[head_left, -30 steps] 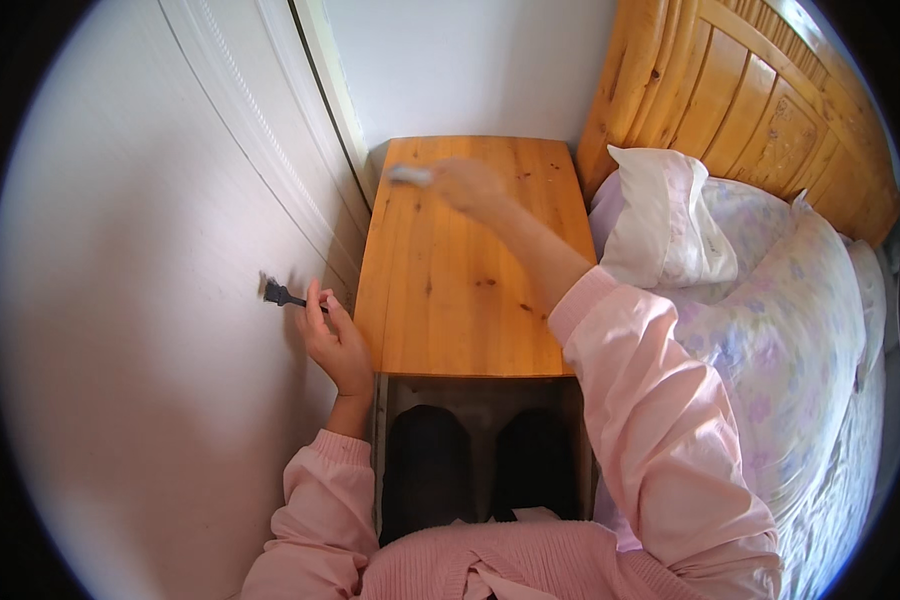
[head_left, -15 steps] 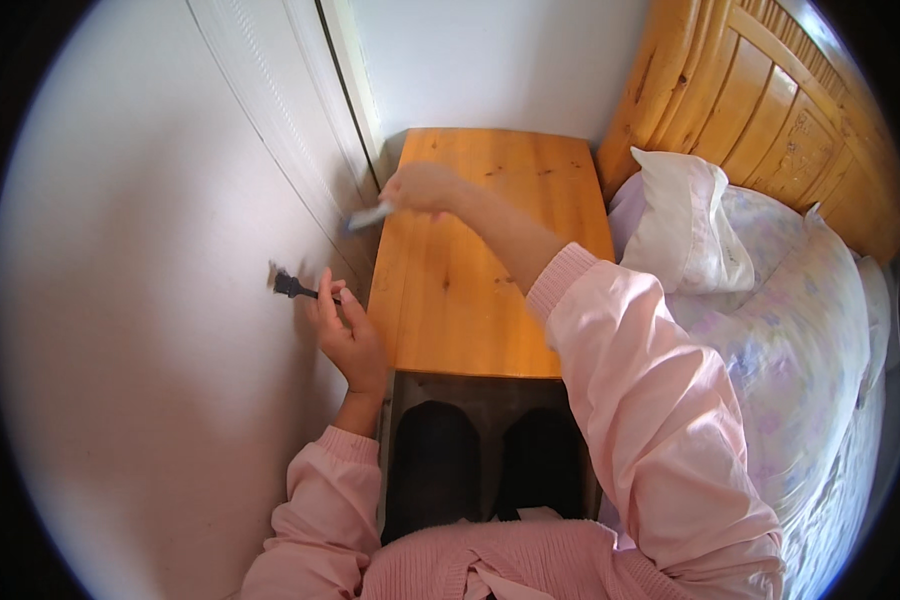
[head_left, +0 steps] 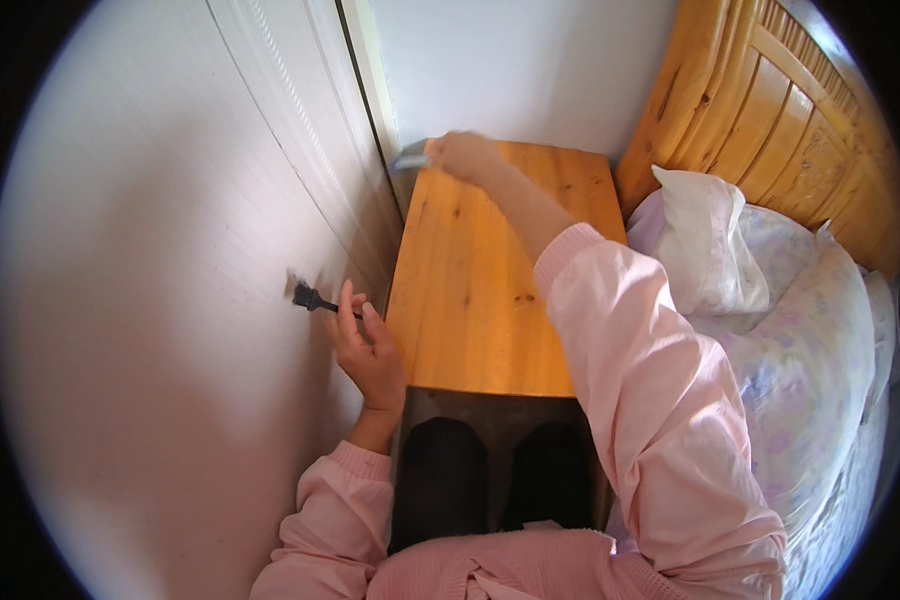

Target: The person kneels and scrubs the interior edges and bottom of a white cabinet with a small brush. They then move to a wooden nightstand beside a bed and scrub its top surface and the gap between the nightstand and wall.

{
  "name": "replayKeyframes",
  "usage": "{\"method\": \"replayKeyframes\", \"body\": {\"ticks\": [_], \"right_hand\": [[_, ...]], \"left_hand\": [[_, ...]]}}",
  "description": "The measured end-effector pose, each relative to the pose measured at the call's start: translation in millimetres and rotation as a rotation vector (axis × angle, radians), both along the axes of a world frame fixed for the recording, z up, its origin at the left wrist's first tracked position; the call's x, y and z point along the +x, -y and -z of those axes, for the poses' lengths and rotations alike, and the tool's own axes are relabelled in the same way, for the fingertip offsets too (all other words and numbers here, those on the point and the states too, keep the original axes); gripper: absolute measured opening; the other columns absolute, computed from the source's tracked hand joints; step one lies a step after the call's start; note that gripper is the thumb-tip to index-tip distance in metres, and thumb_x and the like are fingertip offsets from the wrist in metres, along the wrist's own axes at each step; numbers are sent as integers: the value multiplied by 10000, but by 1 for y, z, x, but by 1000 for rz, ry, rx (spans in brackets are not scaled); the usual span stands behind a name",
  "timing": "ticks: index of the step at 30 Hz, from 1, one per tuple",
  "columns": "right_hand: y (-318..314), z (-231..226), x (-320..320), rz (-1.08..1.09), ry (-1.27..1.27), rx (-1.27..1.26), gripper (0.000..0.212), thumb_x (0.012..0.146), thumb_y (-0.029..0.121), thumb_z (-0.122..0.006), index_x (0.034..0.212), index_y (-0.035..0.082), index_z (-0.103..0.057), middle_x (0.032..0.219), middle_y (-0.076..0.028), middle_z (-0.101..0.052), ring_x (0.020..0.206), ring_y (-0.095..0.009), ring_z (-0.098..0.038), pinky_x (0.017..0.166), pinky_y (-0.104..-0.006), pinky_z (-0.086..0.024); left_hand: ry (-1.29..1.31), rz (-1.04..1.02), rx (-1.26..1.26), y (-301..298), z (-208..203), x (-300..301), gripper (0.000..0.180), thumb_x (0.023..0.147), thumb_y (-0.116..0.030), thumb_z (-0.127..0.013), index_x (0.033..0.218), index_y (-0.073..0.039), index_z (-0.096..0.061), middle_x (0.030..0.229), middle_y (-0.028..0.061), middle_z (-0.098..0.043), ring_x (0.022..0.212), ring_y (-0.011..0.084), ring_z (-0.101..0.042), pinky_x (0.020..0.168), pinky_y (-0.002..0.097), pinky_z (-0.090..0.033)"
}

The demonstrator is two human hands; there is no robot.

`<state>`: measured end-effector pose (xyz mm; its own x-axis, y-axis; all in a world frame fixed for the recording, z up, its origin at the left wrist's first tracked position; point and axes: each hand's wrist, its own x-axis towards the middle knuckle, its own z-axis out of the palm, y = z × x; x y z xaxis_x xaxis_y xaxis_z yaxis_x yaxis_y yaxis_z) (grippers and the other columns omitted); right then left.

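My left hand point(head_left: 367, 345) grips a small black handle point(head_left: 313, 300) that sticks out of the white cupboard door point(head_left: 170, 300) on my left. My right hand point(head_left: 462, 155) reaches far forward in a pink sleeve and holds a pale cloth or wipe point(head_left: 410, 155), blurred, at the far left corner of the wooden bedside table point(head_left: 490, 290). The cloth lies at the gap between the table and the white door frame point(head_left: 370, 70).
A bed with a flowered cover point(head_left: 810, 350) and a white pillow point(head_left: 705, 240) lies on the right, with a wooden headboard point(head_left: 770, 110) behind it. A white wall point(head_left: 520, 70) stands beyond the table. My dark-socked feet point(head_left: 490, 480) show below the table's near edge.
My right hand with the cloth has swept from the table's left edge up to its far left corner. The view has shifted a little. My left hand stays on the handle.
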<state>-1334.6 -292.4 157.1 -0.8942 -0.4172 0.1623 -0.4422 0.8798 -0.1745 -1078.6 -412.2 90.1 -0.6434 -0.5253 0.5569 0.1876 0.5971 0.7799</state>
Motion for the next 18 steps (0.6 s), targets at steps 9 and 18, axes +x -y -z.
{"method": "replayKeyframes", "body": {"ticks": [9,18], "right_hand": [[-115,-40,45,452,2,-137,300,898,247,-416,911,117,-686,945,-86,-676,874,-272,-645,703,-381,-515],[-81,10,158,72,221,-191,293,890,310,-457,1053,167,-654,1003,-102,-653,911,-280,-623,779,-395,-487]], "left_hand": [[-54,-8,-119,3,2,-2,323,904,-76,-477,1210,27,-504,975,131,-564,900,259,-514,749,352,-438],[-104,10,23,-4,1,-5,341,949,-133,-423,1246,23,-483,1000,135,-562,931,250,-521,790,331,-435]]}}
